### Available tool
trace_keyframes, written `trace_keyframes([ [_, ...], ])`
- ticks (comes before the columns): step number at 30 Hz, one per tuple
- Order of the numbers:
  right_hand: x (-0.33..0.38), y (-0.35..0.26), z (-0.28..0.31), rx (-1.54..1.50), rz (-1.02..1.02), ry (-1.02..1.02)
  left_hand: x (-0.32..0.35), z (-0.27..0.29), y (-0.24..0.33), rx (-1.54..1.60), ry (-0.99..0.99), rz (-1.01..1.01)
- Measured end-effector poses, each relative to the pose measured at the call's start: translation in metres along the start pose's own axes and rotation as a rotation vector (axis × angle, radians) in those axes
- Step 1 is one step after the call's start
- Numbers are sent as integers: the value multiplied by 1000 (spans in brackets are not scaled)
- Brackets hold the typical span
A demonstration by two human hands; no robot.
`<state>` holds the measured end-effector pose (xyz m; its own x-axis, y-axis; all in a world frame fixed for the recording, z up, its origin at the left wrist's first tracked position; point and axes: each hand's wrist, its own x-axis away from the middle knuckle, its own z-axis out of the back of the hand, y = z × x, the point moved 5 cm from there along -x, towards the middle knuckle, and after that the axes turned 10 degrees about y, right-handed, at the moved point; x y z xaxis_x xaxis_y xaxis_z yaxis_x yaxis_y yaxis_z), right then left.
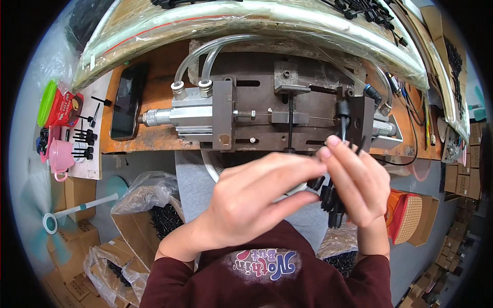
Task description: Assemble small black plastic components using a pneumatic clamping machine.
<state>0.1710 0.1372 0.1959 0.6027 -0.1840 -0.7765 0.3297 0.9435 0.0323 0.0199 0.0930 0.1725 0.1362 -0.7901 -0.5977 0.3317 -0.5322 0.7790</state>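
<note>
Right hand (pixel 359 187) at centre right of frame, fingers curled round bundle of black plastic parts (pixel 333 203); bundle sits in palm, ends poking out below; left hand (pixel 257 197) at centre, fingertips pinched, meeting right fingertips over bundle; whether it grips a part, cannot tell; metal press fixture (pixel 267 110) on desk (pixel 154 141) just above both hands; black phone (pixel 128 100) upper left.

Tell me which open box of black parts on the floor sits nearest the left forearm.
The plastic-lined carton just left of the left forearm, heaped with black parts. The other box sits lower and farther left, near the picture's edge.
</note>
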Motion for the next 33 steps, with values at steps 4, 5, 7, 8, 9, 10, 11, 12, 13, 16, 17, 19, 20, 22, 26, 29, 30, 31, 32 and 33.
trace_keyframes([
  [4, 1, 2, -3, 4, 1, 48, 6, 3, 5, -96, -26, -5],
  [5, 3, 6, -1, -10, -70, 51, 7, 4, 6, -159, -17, -18],
  [7, 12, 15, 2, -49, -272, 75, 10, 4, 4, -297, -14, -52],
  [8, 15, 19, 5, -69, -349, 122, 12, 4, -1, -372, -21, -75],
  [9, 16, 23, 8, -111, -429, 156, 12, 3, -5, -447, -29, -97],
  [10, 17, 27, 10, -158, -506, 195, 10, 0, -7, -486, -47, -109],
  [11, 20, 30, 9, -273, -579, 213, 12, -4, -10, -526, -57, -127],
  [12, 24, 34, 9, -388, -653, 239, 15, -9, -15, -566, -67, -146],
  [13, 26, 35, 9, -531, -763, 283, 16, -12, -17, -601, -77, -165],
  [16, 26, 37, 12, -733, -878, 311, 10, -14, -19, -677, -123, -146],
  [17, 27, 38, 11, -838, -939, 324, 8, -14, -18, -682, -129, -131],
  [19, 30, 39, 7, -1012, -1060, 341, 8, -14, -19, -692, -145, -112],
  [20, 31, 40, 5, -1078, -1116, 341, 9, -13, -19, -695, -154, -104],
  [22, 35, 40, -2, -1217, -1239, 366, 6, -9, -18, -582, -105, -79],
  [26, 38, 28, -20, -1438, -1451, 311, 3, -5, -4, -31, 0, 8],
  [29, 35, 26, -21, -1526, -1394, 253, 4, 4, 11, 27, -58, 43],
  [30, 36, 33, -18, -1484, -1369, 297, 5, 8, 13, 9, -63, 43],
  [31, 36, 39, -14, -1439, -1344, 341, 7, 11, 14, -8, -68, 42],
  [32, 36, 45, -11, -1296, -1343, 423, 8, 13, 15, -24, -73, 41],
  [33, 38, 51, -4, -1144, -1269, 422, 8, 14, 14, -90, -58, 31],
])
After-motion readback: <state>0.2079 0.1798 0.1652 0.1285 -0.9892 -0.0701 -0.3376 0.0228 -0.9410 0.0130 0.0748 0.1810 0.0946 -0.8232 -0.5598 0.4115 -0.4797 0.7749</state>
